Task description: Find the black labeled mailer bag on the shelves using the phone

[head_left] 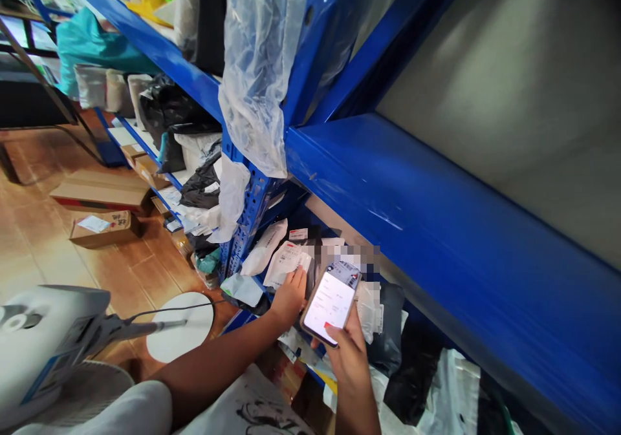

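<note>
My right hand holds a smartphone upright and tilted, its thumb over the lower part of the lit screen. The screen shows a camera picture at the top and a white form with a red button below. My left hand reaches to the lower shelf, with its fingers stretched out against a white labelled parcel. The phone hides part of that hand's edge. Beside this parcel leans another white parcel, and a dark parcel stands behind.
A blue shelf beam crosses above my hands. Clear plastic wrapping hangs on the blue post. Dark grey bags fill the shelf at right. At left are cardboard boxes, a white fan and its round base.
</note>
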Tool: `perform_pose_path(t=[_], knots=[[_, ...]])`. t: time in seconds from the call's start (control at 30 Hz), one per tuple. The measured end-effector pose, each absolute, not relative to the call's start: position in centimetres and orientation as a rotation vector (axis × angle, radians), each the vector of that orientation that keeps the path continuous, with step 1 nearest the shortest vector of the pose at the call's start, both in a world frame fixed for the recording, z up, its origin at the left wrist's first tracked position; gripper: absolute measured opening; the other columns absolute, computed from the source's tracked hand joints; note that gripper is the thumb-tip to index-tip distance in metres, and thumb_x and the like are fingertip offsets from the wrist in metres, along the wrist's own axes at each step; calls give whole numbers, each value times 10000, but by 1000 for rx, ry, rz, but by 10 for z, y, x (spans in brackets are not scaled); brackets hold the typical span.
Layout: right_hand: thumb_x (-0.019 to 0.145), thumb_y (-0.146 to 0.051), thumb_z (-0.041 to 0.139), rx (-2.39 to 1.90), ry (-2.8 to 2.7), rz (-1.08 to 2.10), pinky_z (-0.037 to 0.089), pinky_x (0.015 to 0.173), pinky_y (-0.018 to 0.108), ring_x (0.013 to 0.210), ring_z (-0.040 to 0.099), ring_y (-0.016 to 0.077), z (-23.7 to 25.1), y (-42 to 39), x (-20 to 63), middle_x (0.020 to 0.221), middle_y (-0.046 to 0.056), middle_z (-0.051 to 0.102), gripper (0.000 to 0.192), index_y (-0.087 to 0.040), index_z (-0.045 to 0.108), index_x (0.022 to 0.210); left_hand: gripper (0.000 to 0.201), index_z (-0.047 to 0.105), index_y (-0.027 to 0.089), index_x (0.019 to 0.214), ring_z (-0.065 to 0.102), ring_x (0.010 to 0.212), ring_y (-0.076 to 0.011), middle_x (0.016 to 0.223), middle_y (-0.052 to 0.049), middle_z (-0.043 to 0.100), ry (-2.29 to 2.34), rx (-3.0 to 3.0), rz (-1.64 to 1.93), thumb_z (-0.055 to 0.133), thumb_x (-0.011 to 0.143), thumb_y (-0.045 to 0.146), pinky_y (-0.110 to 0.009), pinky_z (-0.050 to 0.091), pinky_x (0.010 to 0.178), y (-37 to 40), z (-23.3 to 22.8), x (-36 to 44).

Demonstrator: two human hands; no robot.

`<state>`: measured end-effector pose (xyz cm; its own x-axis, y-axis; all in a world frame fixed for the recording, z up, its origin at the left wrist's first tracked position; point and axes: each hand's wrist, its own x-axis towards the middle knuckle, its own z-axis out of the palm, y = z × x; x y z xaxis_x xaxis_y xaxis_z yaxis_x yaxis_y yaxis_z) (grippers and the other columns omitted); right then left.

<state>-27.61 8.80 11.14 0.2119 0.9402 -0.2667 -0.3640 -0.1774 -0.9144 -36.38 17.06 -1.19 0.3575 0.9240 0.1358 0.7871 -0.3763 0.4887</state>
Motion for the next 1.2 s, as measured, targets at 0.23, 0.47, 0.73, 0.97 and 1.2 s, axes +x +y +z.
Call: perform_pose_path(t=[0.23,0.47,0.73,0.97,1.2], knots=[[571,-228,750,-1288,-608,1190,524,426,298,693,702,274,120,89,-267,937,65,772,1045,-280,268,1497,506,444,39,1377,485,1286,-258,1475,-202,415,1518,2212,470,417,872,60,-340,473,1030,171,0,-366],[611,-212,754,-1230,-717,1232,508,390,269,810,705,299,106,89,-265,1079,84,736,1032,-302,243,1502,536,444,81,1383,465,1306,-271,1484,-180,411,1472,2184,456,410,849,67,-364,421,1084,170,3,-369],[680,-254,691,-1073,-639,1366,478,384,255,825,715,308,103,84,-263,1021,94,756,991,-273,169,1522,715,351,13,1402,384,1331,-370,1452,-273,355,1786,1848,657,513,870,463,-458,348,1099,193,21,-376],[689,-340,711,-1095,-519,1261,474,413,267,870,720,329,85,88,-234,1025,75,755,937,-307,225,1490,1031,263,213,1462,295,1351,-490,1473,-281,277,1883,1500,361,613,653,747,-657,332,981,242,42,-367],[696,-362,713,-1093,-446,1141,446,409,264,788,722,313,65,64,-206,921,73,777,851,-313,331,1454,1060,253,257,1469,273,1377,-494,1529,-248,214,1623,1610,107,699,583,629,-571,329,1032,269,49,-367]])
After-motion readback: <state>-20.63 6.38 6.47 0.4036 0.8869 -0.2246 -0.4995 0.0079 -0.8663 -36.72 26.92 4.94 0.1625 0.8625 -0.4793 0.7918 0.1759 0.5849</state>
